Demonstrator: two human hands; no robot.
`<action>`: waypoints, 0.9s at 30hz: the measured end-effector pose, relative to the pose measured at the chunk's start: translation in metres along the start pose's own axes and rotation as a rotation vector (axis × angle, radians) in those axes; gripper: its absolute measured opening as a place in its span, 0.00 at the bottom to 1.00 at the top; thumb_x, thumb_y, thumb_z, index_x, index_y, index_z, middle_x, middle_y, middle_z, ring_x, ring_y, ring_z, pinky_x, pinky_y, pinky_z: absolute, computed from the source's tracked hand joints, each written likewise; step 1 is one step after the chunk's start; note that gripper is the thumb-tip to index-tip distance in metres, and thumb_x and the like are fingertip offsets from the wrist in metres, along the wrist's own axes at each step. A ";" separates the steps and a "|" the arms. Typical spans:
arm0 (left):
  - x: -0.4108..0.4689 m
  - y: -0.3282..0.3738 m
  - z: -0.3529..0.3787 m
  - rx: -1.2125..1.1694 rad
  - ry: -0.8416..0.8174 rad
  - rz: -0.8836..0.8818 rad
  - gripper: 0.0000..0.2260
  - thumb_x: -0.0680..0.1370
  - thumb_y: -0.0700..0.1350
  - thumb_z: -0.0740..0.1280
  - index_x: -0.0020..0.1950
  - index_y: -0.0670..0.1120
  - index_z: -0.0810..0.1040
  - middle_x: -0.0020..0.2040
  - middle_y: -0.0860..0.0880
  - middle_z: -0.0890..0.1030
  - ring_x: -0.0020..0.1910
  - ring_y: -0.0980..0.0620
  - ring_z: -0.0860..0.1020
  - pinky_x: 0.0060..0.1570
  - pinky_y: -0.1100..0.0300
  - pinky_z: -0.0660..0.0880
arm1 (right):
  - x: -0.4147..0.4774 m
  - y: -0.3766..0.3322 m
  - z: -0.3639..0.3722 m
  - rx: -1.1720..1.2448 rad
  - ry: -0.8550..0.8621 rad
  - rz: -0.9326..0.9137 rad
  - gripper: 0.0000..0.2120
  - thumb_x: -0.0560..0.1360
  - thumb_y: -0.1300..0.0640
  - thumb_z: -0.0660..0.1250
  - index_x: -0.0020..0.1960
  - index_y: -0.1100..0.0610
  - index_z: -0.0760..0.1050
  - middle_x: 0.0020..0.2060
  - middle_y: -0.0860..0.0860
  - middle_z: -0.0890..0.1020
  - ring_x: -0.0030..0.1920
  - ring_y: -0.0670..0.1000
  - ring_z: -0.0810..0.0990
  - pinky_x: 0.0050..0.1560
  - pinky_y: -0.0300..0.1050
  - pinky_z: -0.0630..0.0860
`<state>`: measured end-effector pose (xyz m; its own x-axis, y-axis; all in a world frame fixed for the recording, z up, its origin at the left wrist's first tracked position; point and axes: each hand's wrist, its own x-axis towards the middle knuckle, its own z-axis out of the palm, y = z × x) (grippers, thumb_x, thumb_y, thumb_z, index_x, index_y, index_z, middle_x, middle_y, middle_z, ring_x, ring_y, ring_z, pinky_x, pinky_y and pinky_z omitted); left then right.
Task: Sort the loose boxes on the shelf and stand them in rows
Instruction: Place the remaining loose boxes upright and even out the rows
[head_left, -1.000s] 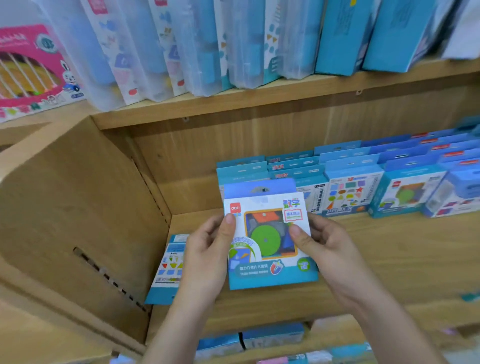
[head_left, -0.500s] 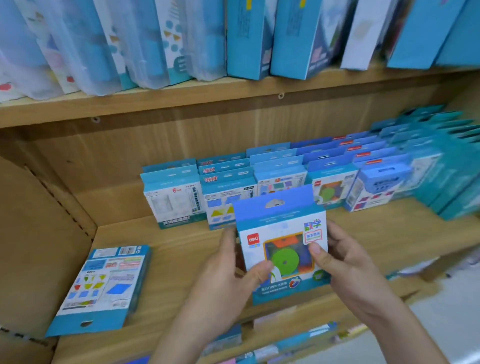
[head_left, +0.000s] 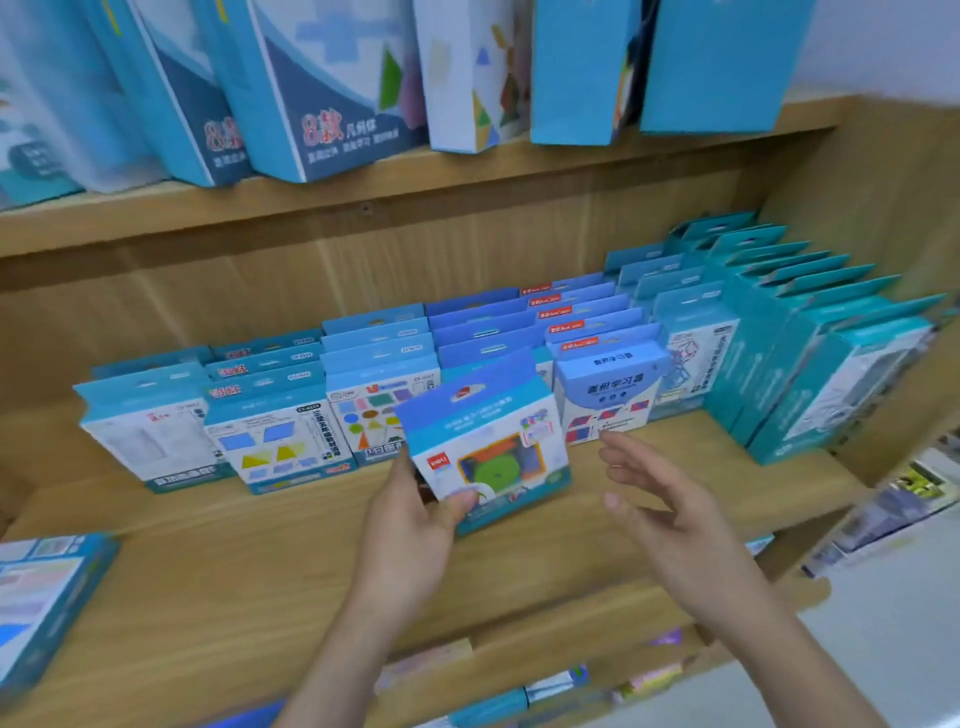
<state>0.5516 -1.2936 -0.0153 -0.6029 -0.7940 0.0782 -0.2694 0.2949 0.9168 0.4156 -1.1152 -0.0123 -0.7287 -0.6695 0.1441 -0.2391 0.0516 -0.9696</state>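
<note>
Head view, held box: the left hand is gripping a small blue box by its lower left corner, thumb on the front, holding it upright and slightly tilted, just in front of the standing rows.
Head view, right hand: the right hand is hanging open just right of the held box, fingers spread, touching nothing.
Head view, rows: the rows are standing side by side behind the held box, toward the back of the shelf; the row straight behind it is showing the same darker blue tabs, so it is probably heading there, as I judge it.
Head view, loose box: another box is lying flat far to the left of the held box, at the shelf's front edge, not yet stood up.
Head view, step: the person is, in my judgement, setting the held box down as the front piece of its row.
Risk, tipping: with only a corner pinch, the held box may be twisting or slipping as it goes down.
Risk, knock-over: the neighbour with the white front is sitting just right of the held box, and a nudge could topple it backward.
Risk, wrong row: the picture is blurred, so matching the prints is uncertain.
</note>
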 end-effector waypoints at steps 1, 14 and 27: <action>0.008 0.002 0.005 0.024 0.024 0.009 0.18 0.71 0.35 0.72 0.52 0.54 0.73 0.45 0.64 0.81 0.48 0.63 0.80 0.48 0.62 0.75 | 0.002 0.004 -0.008 -0.028 -0.009 0.001 0.24 0.75 0.65 0.66 0.64 0.42 0.71 0.59 0.43 0.77 0.57 0.40 0.76 0.50 0.34 0.76; 0.058 -0.016 0.053 0.232 0.167 0.062 0.27 0.71 0.39 0.73 0.63 0.55 0.63 0.58 0.50 0.78 0.56 0.49 0.79 0.55 0.48 0.76 | 0.076 0.006 -0.032 -0.625 -0.061 -0.301 0.26 0.76 0.61 0.65 0.72 0.48 0.65 0.72 0.45 0.64 0.71 0.45 0.59 0.67 0.24 0.46; 0.051 0.007 0.051 0.682 0.192 0.172 0.42 0.77 0.47 0.68 0.71 0.69 0.37 0.55 0.47 0.75 0.44 0.45 0.79 0.40 0.54 0.74 | 0.092 0.005 -0.016 -0.757 -0.097 -0.534 0.19 0.74 0.61 0.60 0.64 0.52 0.75 0.62 0.48 0.77 0.63 0.53 0.74 0.55 0.57 0.77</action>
<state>0.4807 -1.3043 -0.0250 -0.5535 -0.7671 0.3242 -0.6283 0.6402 0.4421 0.3371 -1.1645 -0.0003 -0.3535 -0.8007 0.4836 -0.9067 0.1662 -0.3876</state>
